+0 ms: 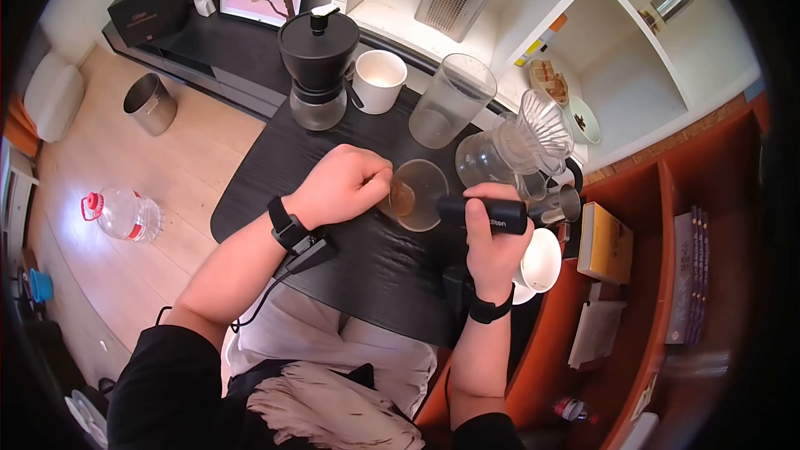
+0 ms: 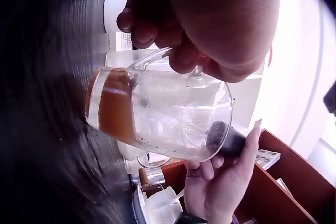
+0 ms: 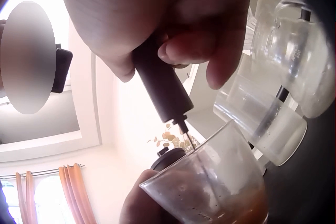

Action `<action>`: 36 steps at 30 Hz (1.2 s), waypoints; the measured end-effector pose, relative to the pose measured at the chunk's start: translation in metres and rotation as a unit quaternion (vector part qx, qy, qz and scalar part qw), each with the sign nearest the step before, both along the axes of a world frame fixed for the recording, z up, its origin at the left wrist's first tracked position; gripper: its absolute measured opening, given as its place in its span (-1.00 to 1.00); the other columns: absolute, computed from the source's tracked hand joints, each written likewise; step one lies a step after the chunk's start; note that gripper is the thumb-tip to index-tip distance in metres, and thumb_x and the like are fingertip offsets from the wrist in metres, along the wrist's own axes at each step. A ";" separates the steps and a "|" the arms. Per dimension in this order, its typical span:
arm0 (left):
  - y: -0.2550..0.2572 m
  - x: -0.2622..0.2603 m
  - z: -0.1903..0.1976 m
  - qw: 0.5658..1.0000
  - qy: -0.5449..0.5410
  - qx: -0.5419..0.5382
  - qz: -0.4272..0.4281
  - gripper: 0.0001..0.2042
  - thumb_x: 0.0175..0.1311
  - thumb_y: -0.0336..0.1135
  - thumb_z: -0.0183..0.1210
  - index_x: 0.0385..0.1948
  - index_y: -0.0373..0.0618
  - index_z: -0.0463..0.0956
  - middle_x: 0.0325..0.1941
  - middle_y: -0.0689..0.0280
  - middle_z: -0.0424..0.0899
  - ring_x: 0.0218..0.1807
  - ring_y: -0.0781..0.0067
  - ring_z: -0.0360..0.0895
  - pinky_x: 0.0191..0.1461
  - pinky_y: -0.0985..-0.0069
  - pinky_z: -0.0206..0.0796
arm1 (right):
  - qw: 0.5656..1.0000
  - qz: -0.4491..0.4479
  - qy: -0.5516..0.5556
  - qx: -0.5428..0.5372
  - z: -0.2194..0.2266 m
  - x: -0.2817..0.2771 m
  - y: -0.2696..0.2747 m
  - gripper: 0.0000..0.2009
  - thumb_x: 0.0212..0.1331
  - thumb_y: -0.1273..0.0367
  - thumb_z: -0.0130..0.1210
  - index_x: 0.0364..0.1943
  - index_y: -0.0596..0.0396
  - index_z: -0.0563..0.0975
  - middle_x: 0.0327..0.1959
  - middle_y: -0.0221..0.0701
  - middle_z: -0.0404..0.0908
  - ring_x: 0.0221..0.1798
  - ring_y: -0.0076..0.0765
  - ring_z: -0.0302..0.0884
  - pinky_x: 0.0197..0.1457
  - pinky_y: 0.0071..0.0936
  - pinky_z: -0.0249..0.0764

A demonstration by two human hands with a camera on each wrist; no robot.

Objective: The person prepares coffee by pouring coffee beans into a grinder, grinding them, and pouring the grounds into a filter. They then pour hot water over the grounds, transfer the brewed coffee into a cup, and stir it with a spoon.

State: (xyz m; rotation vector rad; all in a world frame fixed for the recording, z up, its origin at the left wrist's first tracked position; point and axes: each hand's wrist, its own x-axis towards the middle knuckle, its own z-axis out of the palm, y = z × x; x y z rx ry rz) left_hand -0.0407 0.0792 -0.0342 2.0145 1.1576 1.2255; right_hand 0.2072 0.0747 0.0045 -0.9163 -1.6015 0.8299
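Observation:
My left hand (image 1: 346, 186) grips the handle of a clear glass mug (image 2: 170, 111) standing on the black table (image 1: 283, 158). A shallow layer of brown liquid (image 2: 115, 106) lies at the mug's bottom. In my right hand (image 1: 497, 254) is a black handheld milk frother (image 3: 163, 87), its fingers wrapped round the body. The frother is tilted over the mug's rim. Its thin metal shaft (image 3: 190, 139) reaches down inside the glass, seen through the wall in the right wrist view. The whisk end is blurred in the brown liquid.
Behind the mug stand a coffee grinder (image 1: 318, 67), a white mug (image 1: 379, 83), a tall clear glass (image 1: 450, 104) and a glass server with a ribbed dripper (image 1: 543, 129). A white cup (image 1: 540, 260) is close to my right wrist. Reddish-brown shelves (image 1: 650, 242) border the right side.

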 end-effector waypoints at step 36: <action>0.000 -0.003 -0.003 1.000 0.012 -0.003 -0.019 -0.77 0.32 -0.43 0.02 -0.56 -0.33 0.34 -0.56 -0.01 0.38 -0.47 -0.13 0.37 -0.33 0.14 0.27 | 1.000 0.006 -0.026 0.001 -0.003 0.005 0.006 -0.83 0.31 0.40 0.41 -0.16 0.19 0.69 -0.27 -0.45 0.72 -0.26 -0.61 0.59 -0.13 -0.60 0.48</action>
